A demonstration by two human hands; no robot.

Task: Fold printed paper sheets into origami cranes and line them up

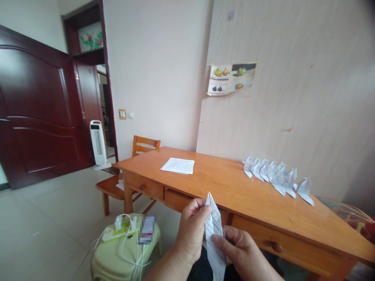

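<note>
A long, narrow piece of folded printed paper (215,249) points upward between my hands, split into two points at its top. My left hand (191,226) pinches its upper left side, thumb in front. Lower down on the right edge, my right hand (238,246) grips it with the thumb across the front. Both hands are in front of the wooden table's near edge, above my lap. Several folded paper figures (274,173) stand in a cluster at the table's right back. A stack of printed sheets (178,166) lies on the table's left part.
The wooden table (211,168) has drawers with round knobs facing me. To the left, a pale green stool (108,259) carries a power strip (121,231), white cables and a phone (147,230). A wooden chair (111,187) stands behind, near a white tower heater (98,144).
</note>
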